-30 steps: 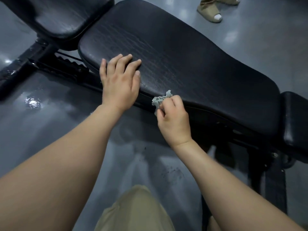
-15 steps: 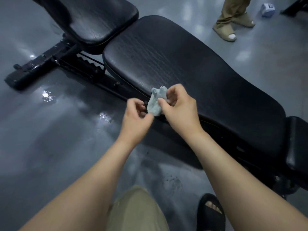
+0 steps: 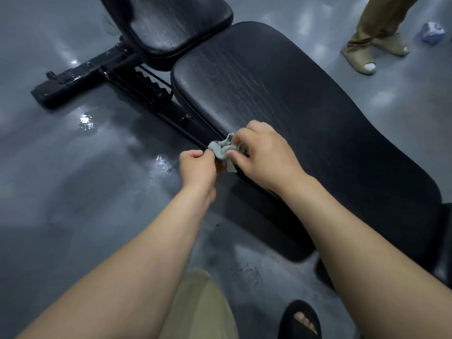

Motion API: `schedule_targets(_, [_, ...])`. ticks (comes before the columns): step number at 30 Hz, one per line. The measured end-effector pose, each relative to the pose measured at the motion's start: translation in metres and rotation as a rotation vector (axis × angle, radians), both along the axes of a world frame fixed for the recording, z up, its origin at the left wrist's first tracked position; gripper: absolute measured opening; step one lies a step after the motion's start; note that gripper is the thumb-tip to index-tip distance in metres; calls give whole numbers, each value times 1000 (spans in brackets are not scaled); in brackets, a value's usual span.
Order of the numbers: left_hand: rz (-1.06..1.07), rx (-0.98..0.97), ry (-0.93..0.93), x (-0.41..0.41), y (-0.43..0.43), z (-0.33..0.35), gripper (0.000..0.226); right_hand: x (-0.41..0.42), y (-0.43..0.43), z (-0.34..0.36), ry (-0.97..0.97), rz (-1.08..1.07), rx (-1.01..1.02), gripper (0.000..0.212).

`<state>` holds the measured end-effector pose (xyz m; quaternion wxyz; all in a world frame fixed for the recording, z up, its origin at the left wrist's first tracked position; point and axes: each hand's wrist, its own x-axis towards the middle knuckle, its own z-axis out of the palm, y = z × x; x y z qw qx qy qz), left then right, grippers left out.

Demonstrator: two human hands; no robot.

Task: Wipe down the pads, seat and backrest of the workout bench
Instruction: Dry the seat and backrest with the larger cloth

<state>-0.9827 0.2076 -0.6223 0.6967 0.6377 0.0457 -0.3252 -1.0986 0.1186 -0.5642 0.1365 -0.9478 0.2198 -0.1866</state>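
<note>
The black workout bench lies across the view: its long cracked backrest pad (image 3: 305, 113) runs from centre to right, and the smaller seat pad (image 3: 171, 25) sits at the top. A small crumpled grey cloth (image 3: 223, 150) hangs just off the backrest's near edge. My left hand (image 3: 198, 165) pinches the cloth's left side and my right hand (image 3: 261, 152) grips its right side, so both hold it between them. Part of the cloth is hidden under my right fingers.
The bench's black steel frame (image 3: 80, 74) and toothed adjuster stick out to the left on a wet, shiny grey floor. Another person's legs and shoes (image 3: 362, 55) stand at the top right beside a blue-white bundle (image 3: 431, 33). My own sandalled foot (image 3: 302, 319) is at the bottom.
My left hand has left the backrest and joined the right at the cloth. Both hands now work the cloth together, and the view has pulled back from the bench.
</note>
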Motion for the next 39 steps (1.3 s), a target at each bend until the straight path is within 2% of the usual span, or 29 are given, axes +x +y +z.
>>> schedule_targets(2, [119, 17, -9, 8, -5, 2, 28, 7, -3, -3, -49, -16, 38, 22])
schedule_targets(5, [-15, -181, -31, -20, 3, 27, 7, 9, -7, -4, -79, 8, 123, 23])
schedule_targets(7, [-121, -244, -48, -39, 6, 31, 16, 5, -10, 0, -111, 48, 222, 15])
schedule_targets(8, [-187, -253, -67, -44, 5, 26, 28, 3, -11, 3, -114, 67, 273, 10])
schedule_targets(10, [-290, -193, -112, -48, -1, 15, 73, -3, -17, 7, -109, 60, 320, 11])
schedule_targets(11, [-315, -124, -136, -48, -6, 15, 83, -5, -21, 7, -107, 28, 292, 14])
schedule_targets(14, [-204, 2, -190, -40, -26, 14, 79, -11, -33, -6, -86, -140, 126, 17])
schedule_targets(16, [-87, -13, -167, -25, -40, 15, 83, -16, -36, -16, -121, -216, 152, 17])
schedule_targets(20, [7, 34, -314, 21, -60, -6, 82, -15, -36, -24, -182, -250, 132, 18])
schedule_targets(22, [103, 45, -376, 40, -59, 10, 74, -13, -36, -25, -185, -249, 140, 19])
schedule_targets(25, [302, 3, -328, 56, -68, 28, 66, -15, -37, -27, -194, -263, 117, 18])
schedule_targets(28, [269, -72, -276, 28, -64, 27, 54, -16, -36, -30, -193, -265, 106, 18])
schedule_targets(32, [145, 17, -282, -22, -48, 11, 38, -15, -36, -31, -207, -280, 94, 18])
schedule_targets(39, [293, 139, -376, 74, -70, 30, 36, -13, -40, -34, -230, -273, 62, 19])
